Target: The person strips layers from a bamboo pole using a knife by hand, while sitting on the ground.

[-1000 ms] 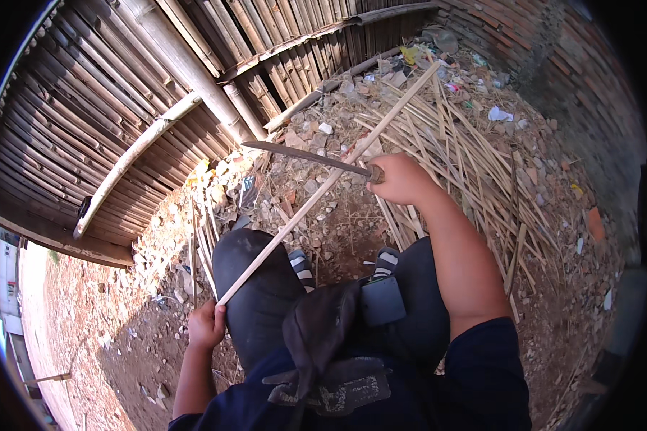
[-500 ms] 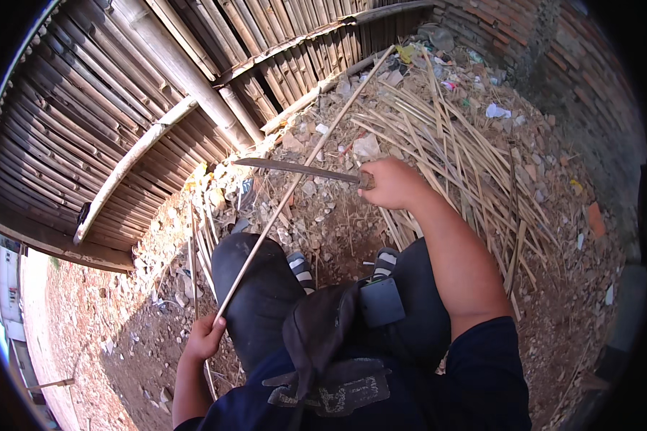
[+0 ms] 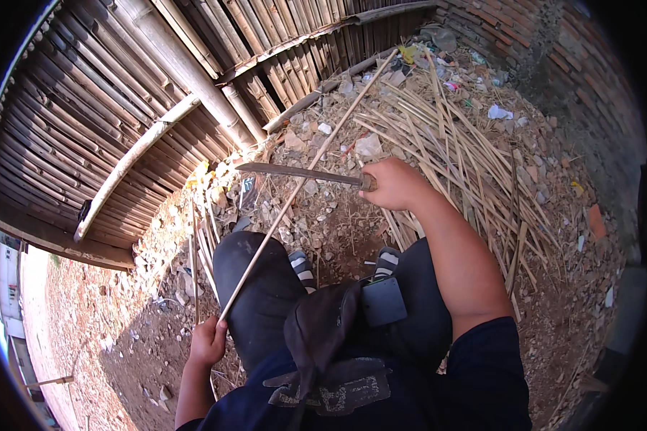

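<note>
A long thin bamboo strip (image 3: 262,253) slants up and away across my left thigh, its near end in the closed fingers of my left hand (image 3: 208,340). Its far end reaches toward the foot of the bamboo wall. My right hand (image 3: 389,185) grips a machete (image 3: 302,172) by its short handle, the blade pointing left. In this view the blade crosses the strip near mid-length; whether the two touch, I cannot tell.
Many loose bamboo strips (image 3: 474,172) lie heaped on the right. More strips (image 3: 203,244) stand beside my left knee. A bamboo wall (image 3: 144,129) rises at left, a brick wall (image 3: 546,65) at far right. Rubble and litter cover the ground. A dark flat device (image 3: 383,302) rests at my lap.
My left hand has shifted slightly right with the near end of the strip. The machete's tip has dipped a little; its grip is unchanged.
</note>
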Demonstrator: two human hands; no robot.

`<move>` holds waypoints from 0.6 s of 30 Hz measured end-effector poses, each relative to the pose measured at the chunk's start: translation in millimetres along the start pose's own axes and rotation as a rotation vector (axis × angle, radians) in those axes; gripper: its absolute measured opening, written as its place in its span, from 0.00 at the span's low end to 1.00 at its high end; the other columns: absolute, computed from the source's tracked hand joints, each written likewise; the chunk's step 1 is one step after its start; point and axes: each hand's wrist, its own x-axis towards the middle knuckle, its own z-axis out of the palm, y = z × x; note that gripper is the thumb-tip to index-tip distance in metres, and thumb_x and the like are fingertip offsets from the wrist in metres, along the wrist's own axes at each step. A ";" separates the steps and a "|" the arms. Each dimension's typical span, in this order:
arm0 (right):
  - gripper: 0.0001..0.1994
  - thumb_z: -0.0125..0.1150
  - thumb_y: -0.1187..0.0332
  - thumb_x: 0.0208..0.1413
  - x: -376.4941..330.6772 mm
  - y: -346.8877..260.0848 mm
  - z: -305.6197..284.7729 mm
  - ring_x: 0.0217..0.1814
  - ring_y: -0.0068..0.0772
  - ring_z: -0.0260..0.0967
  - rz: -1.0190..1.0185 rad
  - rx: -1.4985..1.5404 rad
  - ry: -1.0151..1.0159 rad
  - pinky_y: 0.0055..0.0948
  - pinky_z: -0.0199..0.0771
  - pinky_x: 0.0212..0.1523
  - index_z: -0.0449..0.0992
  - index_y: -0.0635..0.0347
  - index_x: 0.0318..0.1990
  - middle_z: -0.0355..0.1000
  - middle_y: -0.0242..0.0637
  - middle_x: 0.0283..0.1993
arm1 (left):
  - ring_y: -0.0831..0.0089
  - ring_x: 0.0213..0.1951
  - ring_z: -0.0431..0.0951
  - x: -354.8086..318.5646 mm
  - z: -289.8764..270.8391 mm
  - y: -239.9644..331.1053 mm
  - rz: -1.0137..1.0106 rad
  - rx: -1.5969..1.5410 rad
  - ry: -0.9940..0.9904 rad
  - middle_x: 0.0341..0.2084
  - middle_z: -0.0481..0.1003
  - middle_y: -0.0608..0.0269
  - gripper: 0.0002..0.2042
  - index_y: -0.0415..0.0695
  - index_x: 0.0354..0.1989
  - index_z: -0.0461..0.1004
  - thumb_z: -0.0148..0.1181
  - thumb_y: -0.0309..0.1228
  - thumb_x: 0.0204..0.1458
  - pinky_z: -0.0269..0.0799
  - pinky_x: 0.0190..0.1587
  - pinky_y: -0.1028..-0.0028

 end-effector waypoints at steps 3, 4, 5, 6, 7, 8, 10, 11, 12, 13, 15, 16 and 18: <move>0.17 0.69 0.59 0.48 0.8 4.0 4.4 0.47 0.53 0.77 -0.008 -0.030 0.022 0.48 0.76 0.48 0.82 0.53 0.45 0.79 0.48 0.41 | 0.45 0.20 0.73 -1.9 -2.9 2.2 0.014 -0.050 -0.024 0.15 0.70 0.45 0.22 0.38 0.23 0.66 0.51 0.43 0.66 0.66 0.25 0.56; 0.16 0.69 0.59 0.48 3.3 7.5 5.7 0.46 0.53 0.77 0.007 -0.040 -0.007 0.48 0.76 0.48 0.82 0.53 0.44 0.79 0.48 0.40 | 0.45 0.20 0.73 -1.7 -4.6 2.9 0.014 -0.049 -0.027 0.15 0.70 0.45 0.22 0.38 0.23 0.66 0.51 0.43 0.66 0.66 0.25 0.56; 0.16 0.69 0.59 0.48 4.7 10.0 7.2 0.46 0.53 0.77 0.022 -0.049 -0.036 0.49 0.76 0.48 0.81 0.53 0.43 0.79 0.48 0.39 | 0.46 0.20 0.73 -0.7 -7.0 3.5 -0.008 -0.066 -0.056 0.15 0.70 0.45 0.22 0.38 0.23 0.66 0.51 0.43 0.67 0.66 0.26 0.56; 0.16 0.69 0.59 0.48 5.5 10.5 7.9 0.46 0.53 0.77 0.021 -0.051 -0.035 0.49 0.76 0.48 0.81 0.53 0.43 0.79 0.48 0.39 | 0.46 0.20 0.73 0.0 -8.6 3.8 -0.030 -0.084 -0.081 0.15 0.70 0.45 0.23 0.38 0.24 0.67 0.50 0.44 0.67 0.66 0.26 0.56; 0.15 0.68 0.58 0.48 5.9 11.0 8.5 0.46 0.53 0.77 0.018 -0.040 -0.042 0.49 0.76 0.47 0.81 0.54 0.42 0.79 0.48 0.38 | 0.46 0.20 0.73 -0.1 -9.4 3.7 -0.029 -0.085 -0.080 0.15 0.70 0.45 0.23 0.38 0.24 0.67 0.50 0.44 0.67 0.66 0.26 0.56; 0.15 0.68 0.58 0.48 5.8 11.1 8.4 0.45 0.53 0.77 0.014 -0.030 -0.049 0.49 0.76 0.47 0.81 0.54 0.41 0.79 0.48 0.38 | 0.46 0.21 0.74 -0.1 -9.9 3.6 -0.029 -0.092 -0.087 0.15 0.70 0.45 0.23 0.38 0.24 0.67 0.50 0.44 0.67 0.66 0.26 0.56; 0.15 0.68 0.58 0.48 4.2 7.7 8.8 0.45 0.53 0.77 -0.003 -0.027 -0.033 0.49 0.76 0.47 0.81 0.54 0.42 0.78 0.48 0.37 | 0.46 0.21 0.74 -0.9 -9.9 2.6 -0.031 -0.098 -0.098 0.15 0.70 0.45 0.23 0.38 0.24 0.67 0.50 0.45 0.67 0.66 0.26 0.56; 0.15 0.68 0.58 0.49 3.9 5.6 8.5 0.45 0.53 0.77 -0.020 -0.024 -0.015 0.49 0.76 0.46 0.81 0.54 0.42 0.78 0.48 0.37 | 0.45 0.21 0.74 -1.3 -9.7 2.1 -0.039 -0.095 -0.098 0.15 0.70 0.45 0.23 0.38 0.24 0.67 0.50 0.44 0.67 0.66 0.26 0.56; 0.15 0.68 0.58 0.49 3.7 4.3 8.8 0.45 0.53 0.77 -0.018 -0.023 -0.018 0.49 0.76 0.46 0.81 0.54 0.42 0.78 0.48 0.37 | 0.45 0.21 0.74 -1.8 -9.3 1.4 -0.047 -0.092 -0.099 0.15 0.70 0.45 0.23 0.38 0.24 0.67 0.50 0.44 0.67 0.66 0.26 0.56; 0.15 0.68 0.57 0.49 3.9 3.0 9.2 0.45 0.54 0.77 -0.019 -0.052 -0.017 0.49 0.76 0.46 0.81 0.54 0.42 0.78 0.48 0.37 | 0.45 0.21 0.74 -2.1 -9.1 1.3 -0.049 -0.093 -0.101 0.15 0.70 0.45 0.23 0.38 0.24 0.67 0.50 0.44 0.67 0.66 0.26 0.56; 0.16 0.68 0.57 0.49 2.9 1.7 8.5 0.44 0.54 0.77 -0.021 -0.082 -0.018 0.49 0.76 0.46 0.81 0.55 0.42 0.78 0.48 0.37 | 0.43 0.23 0.74 -1.7 -8.9 3.1 -0.042 -0.074 -0.101 0.16 0.70 0.43 0.22 0.38 0.25 0.68 0.51 0.43 0.66 0.66 0.27 0.55; 0.16 0.68 0.57 0.49 1.2 1.9 7.5 0.44 0.54 0.77 -0.023 -0.071 0.005 0.49 0.76 0.46 0.81 0.55 0.41 0.78 0.48 0.37 | 0.43 0.23 0.74 -0.7 -8.9 4.9 -0.043 -0.076 -0.101 0.16 0.70 0.43 0.22 0.38 0.25 0.68 0.51 0.43 0.66 0.66 0.27 0.55; 0.16 0.69 0.57 0.49 0.8 8.0 8.0 0.44 0.54 0.77 -0.022 -0.065 0.029 0.49 0.76 0.46 0.81 0.55 0.41 0.78 0.48 0.37 | 0.41 0.24 0.75 2.7 -9.0 8.0 -0.013 -0.066 -0.091 0.17 0.71 0.42 0.21 0.38 0.25 0.68 0.51 0.42 0.65 0.67 0.27 0.53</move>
